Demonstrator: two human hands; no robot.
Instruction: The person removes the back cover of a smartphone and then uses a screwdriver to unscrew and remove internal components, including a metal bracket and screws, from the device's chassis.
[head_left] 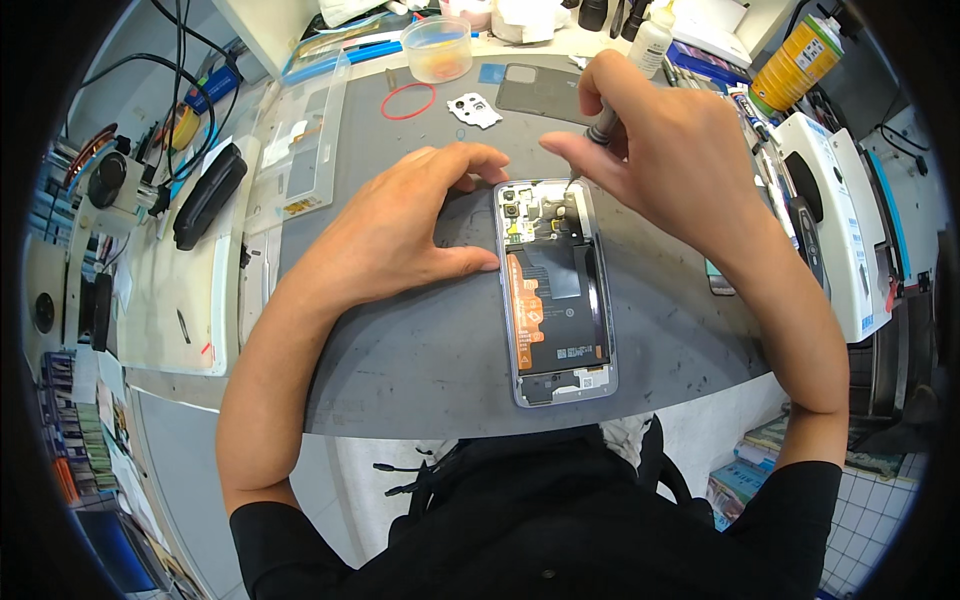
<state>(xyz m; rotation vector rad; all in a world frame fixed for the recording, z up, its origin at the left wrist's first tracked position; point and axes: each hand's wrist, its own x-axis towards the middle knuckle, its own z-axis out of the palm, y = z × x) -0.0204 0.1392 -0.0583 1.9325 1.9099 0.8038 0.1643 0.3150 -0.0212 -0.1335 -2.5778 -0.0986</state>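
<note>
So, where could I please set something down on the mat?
Bare mat lies left of the phone, below the left hand, and between phone and right forearm. The far edge is crowded: tub, red band, cover.

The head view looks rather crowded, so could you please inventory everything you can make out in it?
Opened phone: one, black, orange and silver, on the mat
Screwdriver: one, grey, in the right hand
Cut-out plate: one, silvery, beyond the phone
Flat panel: one, dark grey, beyond the phone
Ring: one, red, far left of mat
Tub: one, clear, far edge
Can: one, yellow, far right
Mat: one, grey, central
Rim clutter: uncountable, mixed colours, around the edges
Left hand: one, bare, at phone's left edge
Right hand: one, bare, above phone's upper end
</note>
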